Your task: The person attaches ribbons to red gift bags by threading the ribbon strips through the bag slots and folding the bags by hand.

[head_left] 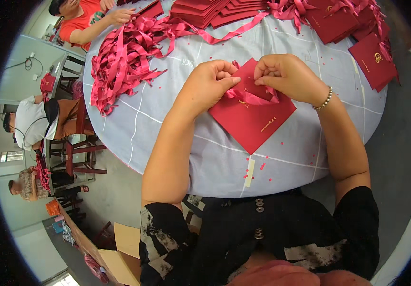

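A red paper gift bag point(255, 125) with gold print lies flat on the table in front of me, turned cornerwise. A dark pink ribbon point(258, 100) loops across its upper part. My left hand point(213, 85) pinches the ribbon at the bag's upper left edge, thumb against fingers. On the upper right edge, my right hand point(289, 78), with a beaded bracelet on the wrist, pinches the ribbon's other side. The ribbon's ends are partly hidden by my fingers.
A heap of loose pink ribbons point(124, 62) lies at the far left of the round, cloth-covered table point(167, 138). Stacked red bags point(215, 12) stand at the back, with ribboned bags point(374, 62) far right. A co-worker in red point(79, 24) handles ribbons; an open cardboard box point(122, 260) is lower left.
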### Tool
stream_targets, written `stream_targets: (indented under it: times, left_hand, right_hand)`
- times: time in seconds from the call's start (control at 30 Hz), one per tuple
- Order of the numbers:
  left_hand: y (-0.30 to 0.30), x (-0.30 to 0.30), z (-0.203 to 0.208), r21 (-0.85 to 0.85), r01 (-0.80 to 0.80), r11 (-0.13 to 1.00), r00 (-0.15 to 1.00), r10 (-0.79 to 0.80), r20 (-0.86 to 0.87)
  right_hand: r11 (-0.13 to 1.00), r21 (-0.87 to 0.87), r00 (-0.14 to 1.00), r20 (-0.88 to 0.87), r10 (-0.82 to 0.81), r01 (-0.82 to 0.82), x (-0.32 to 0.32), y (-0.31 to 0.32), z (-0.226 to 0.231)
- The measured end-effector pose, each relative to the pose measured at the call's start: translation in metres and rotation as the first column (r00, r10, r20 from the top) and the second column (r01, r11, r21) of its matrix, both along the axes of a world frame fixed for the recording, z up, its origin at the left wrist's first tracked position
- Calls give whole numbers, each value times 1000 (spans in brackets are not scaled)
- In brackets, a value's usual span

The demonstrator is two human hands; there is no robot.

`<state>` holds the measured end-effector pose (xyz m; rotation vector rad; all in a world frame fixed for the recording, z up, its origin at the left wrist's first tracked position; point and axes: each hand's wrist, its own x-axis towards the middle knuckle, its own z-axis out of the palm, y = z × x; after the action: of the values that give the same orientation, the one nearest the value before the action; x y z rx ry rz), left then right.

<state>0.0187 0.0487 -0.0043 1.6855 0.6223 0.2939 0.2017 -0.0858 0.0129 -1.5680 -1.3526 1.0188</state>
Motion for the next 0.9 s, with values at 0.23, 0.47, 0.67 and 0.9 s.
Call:
stream_targets:
  times: [0.23, 0.47, 0.67, 0.9]
  left_hand:
    - [-7, 5, 3, 159, -21, 987, 1000, 25, -20]
    - [-21, 5, 11, 491, -33, 871, 999, 43, -10]
    - [-28, 6, 12, 701, -57, 711, 997, 10, 71]
    - [-34, 5, 13, 764, -37, 644, 998, -14, 60]
  right_hand:
    - [992, 101, 991, 104, -84, 74, -7, 4, -9]
    - [968, 240, 936, 315, -155, 79, -12, 2, -3]
    - [984, 114, 951, 262, -166, 140, -8, 0, 1]
    - [952, 282, 906, 362, -218, 117, -12, -5, 0]
